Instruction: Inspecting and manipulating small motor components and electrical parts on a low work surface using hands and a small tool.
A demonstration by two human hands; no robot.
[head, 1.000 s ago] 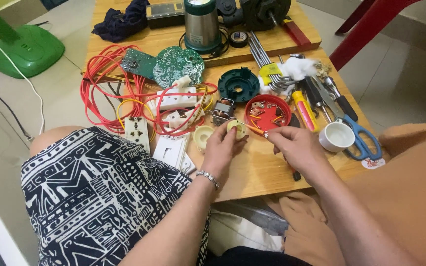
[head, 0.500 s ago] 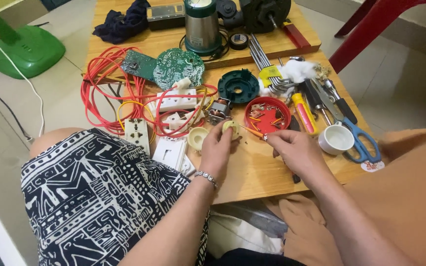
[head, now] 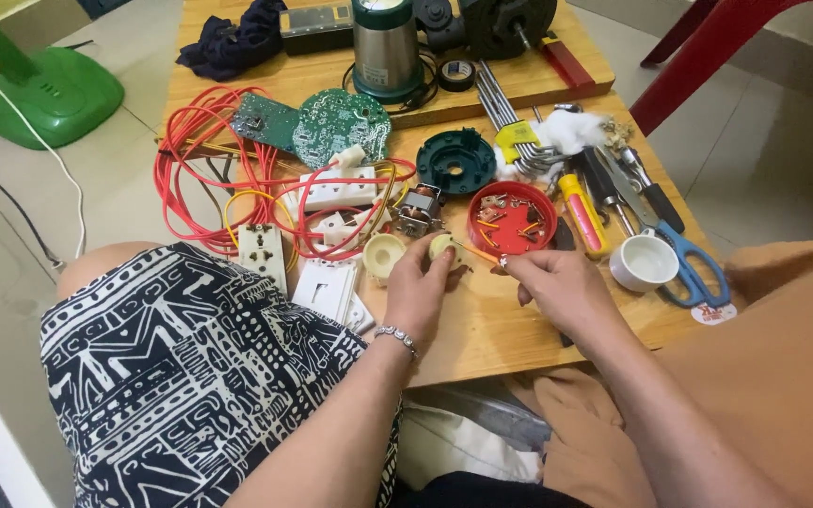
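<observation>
My left hand (head: 419, 287) rests on the wooden table (head: 482, 320) and pinches a small cream plastic knob-like part (head: 443, 246) between thumb and fingers. My right hand (head: 557, 282) is just to its right, fingers closed on a thin screwdriver (head: 486, 258) whose tip points at the cream part. A second cream round part (head: 384, 254) lies just left of my left hand. Behind my right hand stands a red round lid (head: 512, 217) that holds several small metal pieces.
Red and yellow wires (head: 199, 179), white sockets (head: 336, 188), green circuit boards (head: 341, 122), a small motor (head: 418, 211), a teal round part (head: 456, 160), hex keys (head: 505, 118), screwdrivers (head: 583, 212), a white cup (head: 644, 261), blue scissors (head: 693, 268). A green fan base (head: 49, 94) stands on the floor.
Both hands shifted slightly; my left hand turned the cream part and my right hand brought the screwdriver tip closer to it.
</observation>
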